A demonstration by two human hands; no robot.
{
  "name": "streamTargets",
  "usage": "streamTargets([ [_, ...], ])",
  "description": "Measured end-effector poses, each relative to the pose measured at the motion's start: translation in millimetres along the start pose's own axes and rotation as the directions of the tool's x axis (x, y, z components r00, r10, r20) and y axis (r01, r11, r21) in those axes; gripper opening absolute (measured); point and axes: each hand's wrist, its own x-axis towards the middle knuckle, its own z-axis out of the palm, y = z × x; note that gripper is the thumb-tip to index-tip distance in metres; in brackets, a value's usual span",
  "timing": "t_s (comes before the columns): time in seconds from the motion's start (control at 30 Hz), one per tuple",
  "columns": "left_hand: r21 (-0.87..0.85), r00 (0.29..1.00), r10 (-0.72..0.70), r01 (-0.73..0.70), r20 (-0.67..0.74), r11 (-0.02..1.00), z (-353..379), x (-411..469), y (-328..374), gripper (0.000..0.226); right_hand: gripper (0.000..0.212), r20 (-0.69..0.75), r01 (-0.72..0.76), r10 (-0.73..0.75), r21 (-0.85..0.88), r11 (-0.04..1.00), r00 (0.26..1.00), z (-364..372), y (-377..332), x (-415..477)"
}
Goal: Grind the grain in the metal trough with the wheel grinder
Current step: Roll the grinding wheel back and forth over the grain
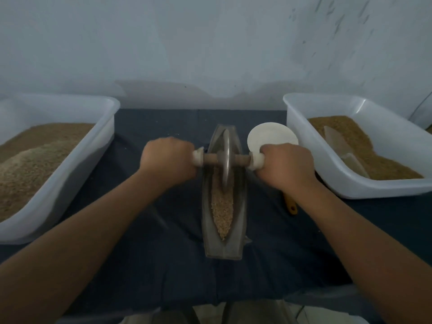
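A boat-shaped metal trough (pixel 208 230) lies lengthwise on the dark cloth in front of me. Tan grain (pixel 222 211) fills its near half. The wheel grinder (pixel 225 157), a metal disc on a wooden axle with pale end knobs, stands upright in the trough's far half. My left hand (pixel 167 160) grips the left end of the axle. On the other side, my right hand (pixel 288 164) grips the right end. Both hands sit level with each other, one on each side of the trough.
A white plastic tub (pixel 100 141) of grain stands at the left. Another white tub (pixel 301 141) at the right holds grain and a clear scoop (pixel 343 150). A white round dish (pixel 268 136) lies behind my right hand. A yellow-handled tool (pixel 292 204) lies under my right wrist.
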Motion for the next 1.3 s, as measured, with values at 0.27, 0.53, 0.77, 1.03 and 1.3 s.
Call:
streamTargets([
  [0.27,0.033,0.996,-0.006,0.003,0.093,0.999,-18.9,24.8,9.2,0.03,0.032,0.06,-0.132,0.13,0.022,0.991,0.99,11.6,3.3,20.4],
  [0.53,0.11,0.992,0.12,-0.115,-0.036,0.987,-12.4,-30.9,-3.0,0.042,0.041,-0.051,-0.003,0.007,0.069,0.998,0.999,-2.8,1.4,-45.8],
  [0.77,-0.008,0.997,-0.025,0.026,0.07,1.0,-11.9,52.1,9.8,0.038,0.04,0.075,-0.163,0.161,0.02,0.986,0.984,19.2,4.8,51.1],
  [1.03,-0.015,0.994,0.071,-0.07,0.086,0.997,-20.7,-33.4,-1.3,0.031,0.032,0.168,0.048,-0.057,0.061,0.997,0.984,-34.6,-6.4,-47.7],
  [1.3,-0.209,0.989,-0.061,0.089,0.135,0.974,-10.2,-48.7,-5.2,0.038,0.026,-0.018,-0.053,0.096,0.724,0.688,0.995,-99.5,14.9,-52.6],
])
